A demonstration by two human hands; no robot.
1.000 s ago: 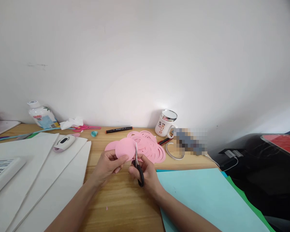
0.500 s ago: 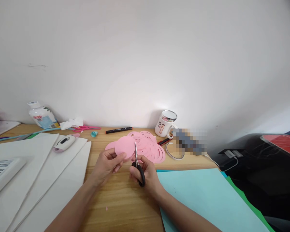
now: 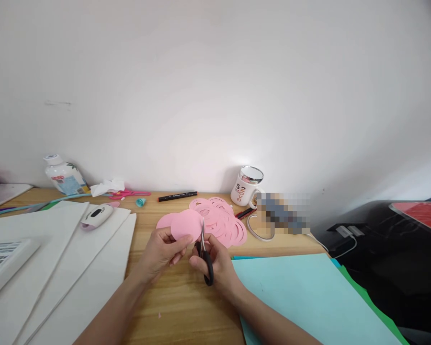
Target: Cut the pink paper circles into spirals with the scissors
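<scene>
Between the thumb and fingers of my left hand (image 3: 165,251) is a round pink paper disc (image 3: 186,224), held up over the wooden table. My right hand (image 3: 217,263) grips black-handled scissors (image 3: 209,268), whose metal blades point up and touch the disc's right edge. Behind the scissors lies a heap of pink paper rings (image 3: 224,223). Another pink round piece (image 3: 164,221) shows behind the disc on its left side. A tiny pink scrap (image 3: 160,315) lies on the table near me.
A mug (image 3: 244,187), black marker (image 3: 177,196) and tape ring (image 3: 260,228) are at the back. Pink scissors (image 3: 129,193) and a bottle (image 3: 65,176) stand back left. White sheets (image 3: 104,268) cover the left, light blue paper (image 3: 309,297) the right.
The whole view has shifted slightly, with things appearing a little lower. The disc has tilted a little in my left hand, and the scissors are still at its right edge.
</scene>
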